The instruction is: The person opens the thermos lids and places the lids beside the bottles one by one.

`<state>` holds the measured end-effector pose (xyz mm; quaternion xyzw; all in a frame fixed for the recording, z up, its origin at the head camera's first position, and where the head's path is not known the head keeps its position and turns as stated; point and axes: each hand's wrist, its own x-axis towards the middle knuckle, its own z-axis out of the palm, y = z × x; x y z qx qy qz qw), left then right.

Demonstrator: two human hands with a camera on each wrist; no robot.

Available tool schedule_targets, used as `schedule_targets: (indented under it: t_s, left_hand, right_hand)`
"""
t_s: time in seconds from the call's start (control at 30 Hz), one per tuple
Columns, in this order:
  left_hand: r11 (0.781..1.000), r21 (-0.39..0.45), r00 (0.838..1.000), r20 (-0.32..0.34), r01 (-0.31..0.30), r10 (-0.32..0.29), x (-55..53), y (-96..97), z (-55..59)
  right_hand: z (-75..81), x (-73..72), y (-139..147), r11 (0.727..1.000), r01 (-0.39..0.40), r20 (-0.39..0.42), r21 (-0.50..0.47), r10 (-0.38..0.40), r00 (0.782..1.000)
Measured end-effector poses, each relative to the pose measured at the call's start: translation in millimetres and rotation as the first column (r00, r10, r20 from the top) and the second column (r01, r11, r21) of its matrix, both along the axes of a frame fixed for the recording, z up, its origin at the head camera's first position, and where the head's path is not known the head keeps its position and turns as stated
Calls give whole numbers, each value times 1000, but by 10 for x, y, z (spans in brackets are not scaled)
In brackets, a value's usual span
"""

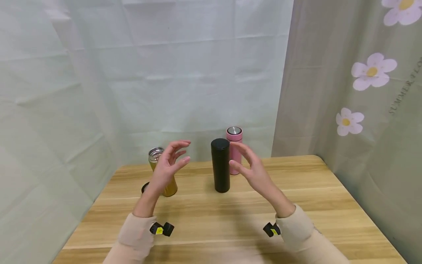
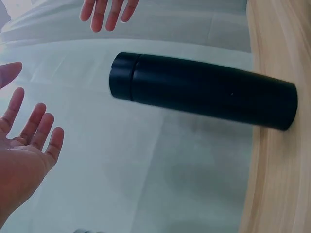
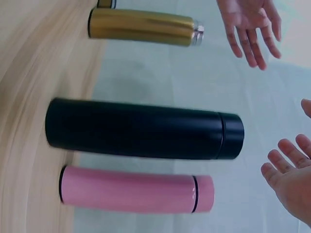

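A black thermos flask (image 1: 220,167) with its lid on stands upright on the table, between my two hands. My left hand (image 1: 168,165) is raised with relaxed, parted fingers, holding nothing; in the head view it overlaps a gold flask (image 1: 170,187) whose steel mouth shows without a lid. To the right of the black flask, my right hand (image 1: 252,167) hovers with loosely bent fingers, nothing in its grasp. Behind it stands a pink flask (image 1: 234,154), capped with a steel-topped lid and partly hidden. The right wrist view shows the black flask (image 3: 141,128) apart from the fingers.
A dark-rimmed lid (image 1: 145,187) lies beside the gold flask, partly behind the left wrist. The wood-grain table (image 1: 211,227) ends at a pale curtain (image 1: 197,73) at the back. A flowered curtain (image 1: 316,91) hangs along the right.
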<state>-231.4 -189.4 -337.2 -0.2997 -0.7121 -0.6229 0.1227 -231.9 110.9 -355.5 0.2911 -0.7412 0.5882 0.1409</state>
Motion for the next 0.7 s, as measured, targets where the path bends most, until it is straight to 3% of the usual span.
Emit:
schedule_targets:
  t_s: [0.4, 0.7]
  left_hand:
    - [999, -34, 1000, 22, -12, 13, -104, 330, -131]
    - [999, 36, 998, 63, 7, -9, -150, 522, -245]
  right_hand:
    - [-13, 19, 190, 998, 46, 2, 31, -46, 999]
    - [-7, 12, 263, 996, 72, 16, 60, -73, 997]
